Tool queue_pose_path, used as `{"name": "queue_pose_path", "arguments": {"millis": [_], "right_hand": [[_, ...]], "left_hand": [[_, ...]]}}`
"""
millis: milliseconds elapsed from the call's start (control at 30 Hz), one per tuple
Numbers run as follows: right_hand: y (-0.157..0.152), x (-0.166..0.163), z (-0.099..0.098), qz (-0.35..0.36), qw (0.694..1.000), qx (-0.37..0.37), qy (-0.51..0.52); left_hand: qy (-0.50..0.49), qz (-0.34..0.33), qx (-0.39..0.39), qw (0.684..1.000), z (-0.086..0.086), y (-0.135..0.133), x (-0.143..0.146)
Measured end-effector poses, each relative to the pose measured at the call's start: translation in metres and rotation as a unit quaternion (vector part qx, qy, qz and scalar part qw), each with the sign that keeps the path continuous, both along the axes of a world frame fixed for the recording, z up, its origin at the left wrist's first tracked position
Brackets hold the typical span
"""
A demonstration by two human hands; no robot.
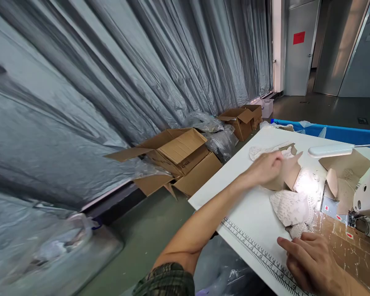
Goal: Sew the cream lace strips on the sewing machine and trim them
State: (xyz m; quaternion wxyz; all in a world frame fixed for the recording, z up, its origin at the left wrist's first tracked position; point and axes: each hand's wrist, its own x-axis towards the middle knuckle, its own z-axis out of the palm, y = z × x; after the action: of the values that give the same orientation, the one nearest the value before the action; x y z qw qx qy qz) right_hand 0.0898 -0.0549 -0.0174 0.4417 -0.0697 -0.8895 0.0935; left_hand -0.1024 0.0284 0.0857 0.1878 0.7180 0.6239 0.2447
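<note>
One white table (249, 205) by grey curtains (111, 82): right hand (311, 259) spread flat, left hand (267, 168) unclear.

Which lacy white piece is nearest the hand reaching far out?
The flat lace piece at the far end of the table, just beyond the left hand. The other lace pieces lie heaped nearer the right hand, by the ruler.

No legible text or numbers.
</note>
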Motion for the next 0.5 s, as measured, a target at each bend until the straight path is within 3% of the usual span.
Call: {"name": "queue_pose_path", "arguments": {"millis": [133, 300, 500], "right_hand": [[0.000, 0.003, -0.005, -0.013, 1.000, -0.025, 0.013], [0.001, 0.003, -0.005, -0.038, 0.998, -0.046, 0.020], [0.003, 0.003, -0.002, -0.044, 0.998, -0.050, 0.017]], "left_hand": [[-0.048, 0.109, 0.084, 0.989, 0.004, 0.045, -0.011], [-0.037, 0.052, -0.018, 0.998, -0.004, 0.101, 0.007], [-0.032, 0.103, 0.011, 0.994, -0.013, 0.120, 0.031]]}}
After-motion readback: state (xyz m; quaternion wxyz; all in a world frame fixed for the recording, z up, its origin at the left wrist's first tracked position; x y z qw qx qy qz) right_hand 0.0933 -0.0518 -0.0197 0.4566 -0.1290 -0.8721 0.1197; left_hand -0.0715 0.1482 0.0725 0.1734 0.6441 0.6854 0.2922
